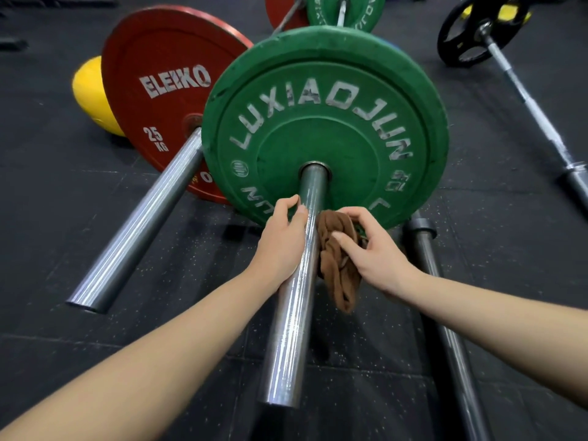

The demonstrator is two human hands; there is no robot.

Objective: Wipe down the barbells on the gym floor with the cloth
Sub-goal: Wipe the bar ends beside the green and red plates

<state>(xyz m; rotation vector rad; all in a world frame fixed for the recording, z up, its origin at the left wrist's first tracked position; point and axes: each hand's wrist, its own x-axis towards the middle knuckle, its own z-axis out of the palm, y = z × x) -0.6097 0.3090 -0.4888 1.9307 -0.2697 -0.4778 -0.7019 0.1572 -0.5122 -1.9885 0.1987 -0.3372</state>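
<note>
A chrome barbell sleeve points toward me out of a green LUXIAOJUN plate. My left hand curls round the sleeve from its left side, close to the plate. My right hand grips a bunched brown cloth and holds it against the sleeve's right side. Part of the cloth hangs below the hand.
A second barbell sleeve with a red ELEIKO 25 kg plate lies to the left, a yellow plate behind it. A dark bare bar lies on the floor to the right. A black-plated barbell sits at far right.
</note>
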